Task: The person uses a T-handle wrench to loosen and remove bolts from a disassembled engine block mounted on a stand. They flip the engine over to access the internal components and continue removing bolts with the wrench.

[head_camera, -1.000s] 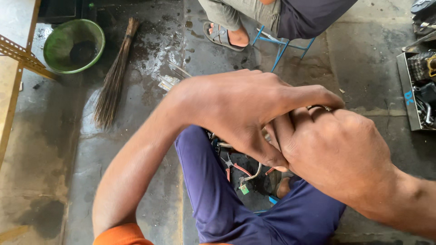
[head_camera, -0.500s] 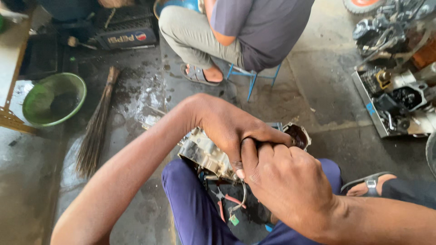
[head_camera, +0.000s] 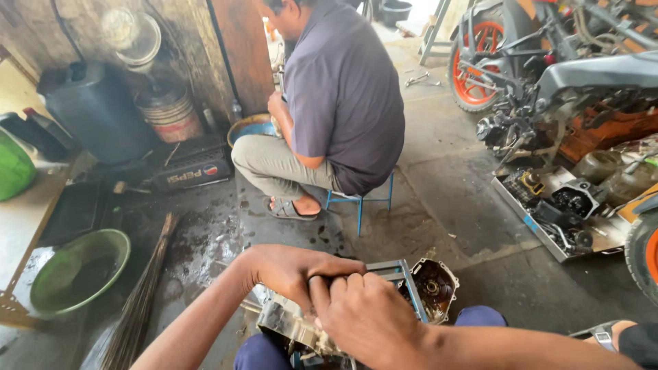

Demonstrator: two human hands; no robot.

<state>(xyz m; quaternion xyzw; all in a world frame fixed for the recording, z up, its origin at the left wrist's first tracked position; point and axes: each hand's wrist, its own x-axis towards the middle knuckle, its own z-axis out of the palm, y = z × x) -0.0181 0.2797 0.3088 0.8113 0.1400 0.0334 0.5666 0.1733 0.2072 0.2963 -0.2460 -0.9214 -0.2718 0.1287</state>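
Oily concrete workshop floor (head_camera: pixel 452 199). We hold a grimy metal engine casing (head_camera: pixel 384 301) on our lap, long axis lower left to upper right, its round open cavity facing upper right. Left hand (head_camera: pixel 291 270) fingers clenched over its top; right hand (head_camera: pixel 367 318) fingers curled around it beside them. Beyond: seated person (head_camera: pixel 336 103), green basin (head_camera: pixel 79 270), broom (head_camera: pixel 144 294), motorcycle (head_camera: pixel 548 62).

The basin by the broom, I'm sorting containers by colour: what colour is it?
Green, seen in the head view: basin, left of the broom.
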